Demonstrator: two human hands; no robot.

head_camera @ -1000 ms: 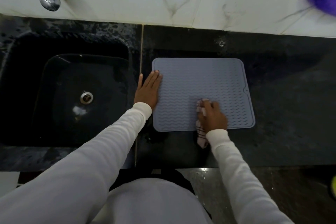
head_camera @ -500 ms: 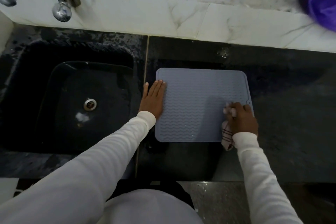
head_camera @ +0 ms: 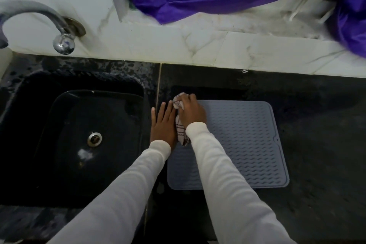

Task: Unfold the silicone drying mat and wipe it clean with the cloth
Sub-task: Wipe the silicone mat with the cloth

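Wiping the mat's far corner, sink side
Right hand (head_camera: 191, 112) grips checked white cloth (head_camera: 181, 133) on flat grey ribbed silicone mat (head_camera: 243, 142); left hand (head_camera: 163, 123) spread, should pin the edge.

The flat grey ribbed silicone mat (head_camera: 241, 144) lay on the black stone tabletop (head_camera: 320, 134), with the black sink (head_camera: 59, 125) at its 9 o'clock and the curved chrome tap (head_camera: 59, 27) at 10.

The mat (head_camera: 237, 144) is grey-blue with wavy lines. The cloth (head_camera: 181, 134) is white with dark stripes. The sink (head_camera: 59, 125) is black. The sleeves (head_camera: 227, 184) are white.
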